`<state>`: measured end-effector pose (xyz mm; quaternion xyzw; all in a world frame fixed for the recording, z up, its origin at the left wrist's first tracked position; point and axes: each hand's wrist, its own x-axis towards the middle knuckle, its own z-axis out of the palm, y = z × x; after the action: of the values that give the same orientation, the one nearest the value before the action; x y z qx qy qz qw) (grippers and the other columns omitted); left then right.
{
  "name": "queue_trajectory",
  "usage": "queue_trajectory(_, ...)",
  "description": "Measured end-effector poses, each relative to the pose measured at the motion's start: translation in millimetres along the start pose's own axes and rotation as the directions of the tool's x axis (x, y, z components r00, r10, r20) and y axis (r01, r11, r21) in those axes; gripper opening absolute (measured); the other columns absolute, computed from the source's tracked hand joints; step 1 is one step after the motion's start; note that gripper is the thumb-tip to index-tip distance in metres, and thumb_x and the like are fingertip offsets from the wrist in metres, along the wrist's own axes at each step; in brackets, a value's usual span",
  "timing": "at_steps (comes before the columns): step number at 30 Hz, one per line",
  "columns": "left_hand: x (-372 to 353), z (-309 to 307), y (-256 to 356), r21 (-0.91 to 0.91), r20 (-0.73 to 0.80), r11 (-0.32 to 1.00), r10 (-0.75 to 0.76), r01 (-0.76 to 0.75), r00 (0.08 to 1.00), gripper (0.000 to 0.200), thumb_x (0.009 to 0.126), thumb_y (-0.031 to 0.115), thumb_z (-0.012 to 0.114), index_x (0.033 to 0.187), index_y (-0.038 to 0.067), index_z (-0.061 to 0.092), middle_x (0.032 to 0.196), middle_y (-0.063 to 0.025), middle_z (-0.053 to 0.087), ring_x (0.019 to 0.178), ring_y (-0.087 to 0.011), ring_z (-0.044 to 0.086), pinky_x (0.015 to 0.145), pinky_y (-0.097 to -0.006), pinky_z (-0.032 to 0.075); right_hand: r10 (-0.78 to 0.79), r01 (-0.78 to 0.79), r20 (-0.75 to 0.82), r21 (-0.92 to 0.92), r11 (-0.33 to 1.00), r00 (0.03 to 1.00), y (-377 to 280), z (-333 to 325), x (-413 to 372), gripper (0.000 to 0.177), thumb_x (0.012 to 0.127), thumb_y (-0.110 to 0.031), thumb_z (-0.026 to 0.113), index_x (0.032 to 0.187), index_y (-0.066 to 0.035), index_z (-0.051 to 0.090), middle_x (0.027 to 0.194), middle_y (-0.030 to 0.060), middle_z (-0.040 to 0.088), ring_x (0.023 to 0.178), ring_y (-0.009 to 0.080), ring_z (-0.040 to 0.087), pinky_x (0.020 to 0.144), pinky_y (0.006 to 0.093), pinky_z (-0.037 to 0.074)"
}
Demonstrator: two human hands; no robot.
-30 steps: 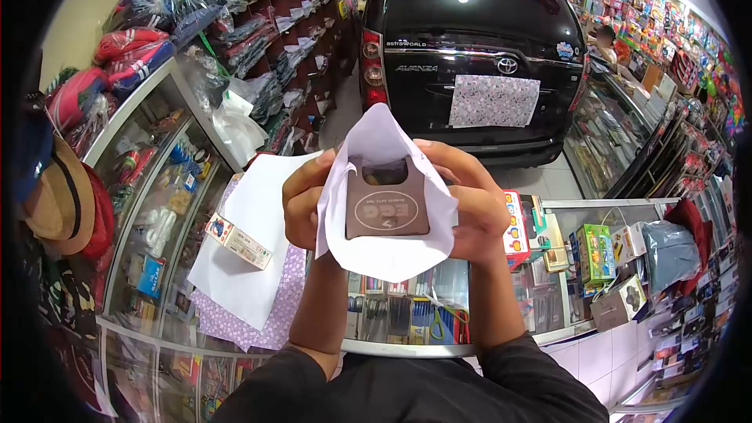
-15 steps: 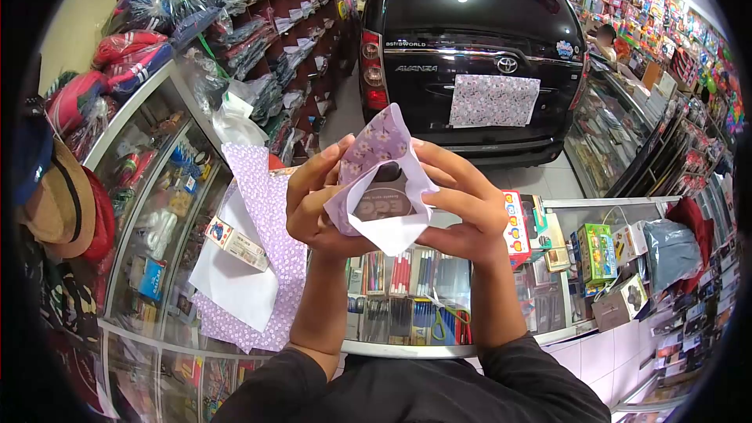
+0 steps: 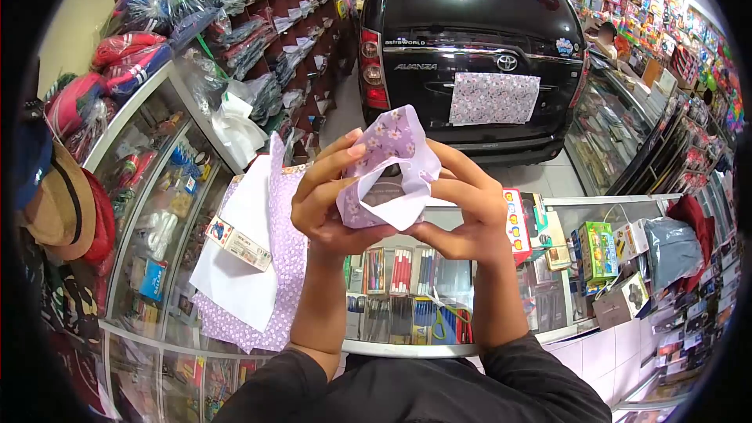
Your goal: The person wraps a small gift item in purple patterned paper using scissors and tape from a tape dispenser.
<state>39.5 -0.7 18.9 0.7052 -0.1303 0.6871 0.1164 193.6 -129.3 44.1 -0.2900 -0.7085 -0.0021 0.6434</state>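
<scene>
The flowered paper (image 3: 389, 137), folding in around the grey-brown box (image 3: 384, 189), is held up over the desk (image 3: 423, 351), squarely between the hands. Its open end faces the wearer, the long axis seeming to run away from them. Left hand (image 3: 319, 207) and right hand (image 3: 472, 215) grip opposite sides, neither nearer.

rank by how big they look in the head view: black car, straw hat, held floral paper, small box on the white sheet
1. Black car
2. Held floral paper and straw hat, too alike to rank
3. Small box
</scene>
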Motion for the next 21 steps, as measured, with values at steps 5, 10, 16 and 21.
queue_trajectory(5, 8.2, 10.3, 10.7, -0.171, 0.018, 0.945, -0.282, 0.281, 0.959, 0.068, 0.085, 0.046, 0.084, 0.119, -0.007, 0.058, 0.141, -0.0307, 0.054, 0.127, -0.0409, 0.06, 0.104, -0.046, 0.052, 0.11, -0.11, -0.014, -0.013, 0.994, 0.994, 6.0, 0.3, -1.9, 0.04, 0.071, -0.009, 0.087, 0.107, -0.001, 0.074, 0.135, 0.0247, 0.064, 0.121, 0.037, 0.066, 0.103, 0.0448, 0.052)
queue_trajectory(10, 13.1, 12.1, 8.9, -0.428, 0.205, 0.695, -0.547, 0.577, 0.811, 0.062, 0.091, 0.04, 0.076, 0.127, -0.008, 0.06, 0.144, -0.0232, 0.054, 0.126, -0.0289, 0.06, 0.103, -0.0396, 0.049, 0.201, -0.198, 0.052, -0.066, 0.978, 0.978, 16.8, -3.9, -4.8, 0.03, 0.07, -0.014, 0.087, 0.091, -0.001, 0.07, 0.13, 0.0231, 0.067, 0.116, 0.0334, 0.069, 0.099, 0.0399, 0.053)
queue_trajectory(16, 2.1, -9.6, -6.9, -0.244, 0.489, 0.524, -0.66, 0.816, 0.57, 0.035, 0.088, 0.019, 0.073, 0.112, -0.005, 0.065, 0.141, -0.0201, 0.058, 0.122, -0.0247, 0.058, 0.104, -0.0388, 0.045, 0.411, -0.412, 0.025, 0.048, 0.91, 0.911, 39.7, 2.7, -16.4, 0.029, 0.069, -0.013, 0.091, 0.08, 0.002, 0.069, 0.124, 0.0168, 0.071, 0.098, 0.0191, 0.071, 0.081, 0.0299, 0.057)
queue_trajectory(21, -4.0, -12.2, -11.1, -0.209, 0.483, 0.615, -0.611, 0.76, 0.627, 0.019, 0.088, 0.014, 0.073, 0.097, -0.002, 0.067, 0.143, -0.0241, 0.056, 0.129, -0.0287, 0.056, 0.108, -0.0413, 0.042, 0.464, -0.469, 0.066, 0.084, 0.879, 0.883, 59.3, 1.1, -21.5, 0.027, 0.07, -0.01, 0.089, 0.087, 0.005, 0.075, 0.121, 0.0184, 0.074, 0.095, 0.0172, 0.071, 0.081, 0.0297, 0.056)
